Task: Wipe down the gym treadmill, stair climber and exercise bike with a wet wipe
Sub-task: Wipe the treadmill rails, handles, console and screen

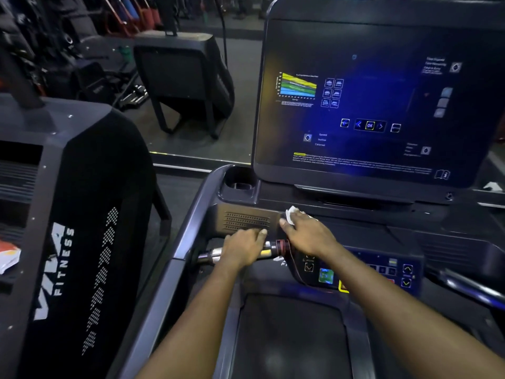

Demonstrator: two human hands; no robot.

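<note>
I stand on a dark treadmill [191, 214] with a large lit console screen [369, 105] ahead. My right hand [306, 232] presses a white wet wipe [291, 214] onto the console deck just below the screen, beside a perforated speaker grille [246, 221]. My left hand [243, 248] is wrapped around the metal-sensor handlebar [210, 254] at the front of the console. The black running belt [289, 337] lies under my forearms. A lower button panel [363, 272] glows to the right of my right wrist.
A cup holder [237, 181] sits at the console's left corner. Another machine with a "FITNESS" shroud [82, 242] stands close on the left. A mirror wall [191, 77] ahead reflects gym equipment. A right handlebar [470, 285] juts out at the right.
</note>
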